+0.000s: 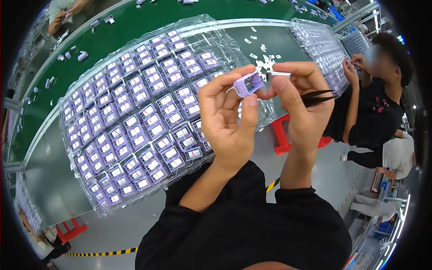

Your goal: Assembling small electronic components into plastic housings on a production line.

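A: Nearest, the left hand [228, 122] pinches a purple housing [247, 85] between thumb and fingers, above the right edge of the clear tray [225, 42].
B: And the right hand [300, 120]?
A: It grips a silver piece [276, 74]; black tweezers [318, 97] stick out from it too.
B: How will the housing handle?
A: Light and stiff, I judge, maybe slippery, and fragile inside. Best to hold the outer walls.

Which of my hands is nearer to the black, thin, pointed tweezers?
Right. Your right hand has the tweezers tucked in its grip, points sticking out rightward. Your left hand is apart from them, off to the left, holding an open pale-purple plastic case.
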`<state>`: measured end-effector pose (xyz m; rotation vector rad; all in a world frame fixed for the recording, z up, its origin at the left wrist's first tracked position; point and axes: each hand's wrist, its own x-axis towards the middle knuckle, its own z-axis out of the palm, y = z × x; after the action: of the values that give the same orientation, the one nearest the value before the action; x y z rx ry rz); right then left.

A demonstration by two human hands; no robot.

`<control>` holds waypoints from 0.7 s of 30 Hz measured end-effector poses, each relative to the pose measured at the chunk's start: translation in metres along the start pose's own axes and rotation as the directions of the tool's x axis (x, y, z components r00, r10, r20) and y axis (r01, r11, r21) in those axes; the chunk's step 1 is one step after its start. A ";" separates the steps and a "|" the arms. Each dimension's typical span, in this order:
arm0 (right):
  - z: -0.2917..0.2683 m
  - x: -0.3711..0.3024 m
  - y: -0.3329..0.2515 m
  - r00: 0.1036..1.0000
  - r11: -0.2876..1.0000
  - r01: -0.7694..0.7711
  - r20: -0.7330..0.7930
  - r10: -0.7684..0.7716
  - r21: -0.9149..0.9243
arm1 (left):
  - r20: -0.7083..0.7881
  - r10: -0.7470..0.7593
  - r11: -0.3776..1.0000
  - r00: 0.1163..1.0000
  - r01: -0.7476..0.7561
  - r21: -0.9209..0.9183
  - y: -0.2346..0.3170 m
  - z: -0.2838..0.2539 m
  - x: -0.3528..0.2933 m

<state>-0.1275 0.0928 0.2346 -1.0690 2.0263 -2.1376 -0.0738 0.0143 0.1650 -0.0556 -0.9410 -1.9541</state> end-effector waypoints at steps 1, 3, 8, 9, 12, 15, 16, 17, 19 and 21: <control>-0.001 0.001 -0.004 1.000 1.000 0.001 0.000 -0.001 -0.002 | 0.035 0.014 1.000 0.999 -0.014 -0.003 0.001 0.000 0.000; -0.006 0.003 -0.012 0.998 0.996 -0.034 0.052 0.038 -0.082 | 0.070 0.029 1.000 0.997 -0.028 -0.009 0.001 0.002 -0.001; -0.009 0.012 -0.015 0.996 0.956 0.043 0.093 -0.016 -0.290 | 0.077 0.082 0.995 0.994 -0.086 0.051 -0.001 0.003 -0.003; -0.010 0.013 -0.017 0.992 0.909 0.064 0.124 -0.013 -0.412 | 0.078 0.081 0.995 0.994 -0.085 0.050 -0.002 0.003 -0.003; -0.009 0.014 -0.027 0.986 0.855 0.046 0.159 0.043 -0.516 | 0.099 0.129 0.991 0.987 -0.133 0.032 -0.005 0.004 -0.001; -0.009 0.016 -0.032 0.975 0.753 0.150 0.222 -0.006 -0.641 | 0.083 0.112 0.991 0.990 -0.118 0.063 -0.007 0.004 -0.001; -0.009 0.017 -0.032 0.975 0.753 0.151 0.222 -0.006 -0.641 | 0.088 0.121 0.989 0.989 -0.127 0.071 -0.007 0.004 0.000; -0.010 0.017 -0.033 0.968 0.752 0.183 0.249 -0.026 -0.633 | 0.092 0.128 0.988 0.988 -0.135 0.078 -0.008 0.004 0.000; -0.010 0.017 -0.031 0.960 0.750 0.216 0.276 -0.046 -0.625 | 0.085 0.118 0.990 0.989 -0.124 0.067 -0.007 0.003 -0.001; -0.013 0.017 -0.027 0.962 0.849 0.180 0.268 -0.048 -0.496 | 0.079 0.107 0.993 0.991 -0.111 0.051 -0.006 0.004 -0.002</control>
<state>-0.1345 0.1012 0.2673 -1.4572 2.5240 -1.4122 -0.0784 0.0198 0.1634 -0.1480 -1.0201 -1.8354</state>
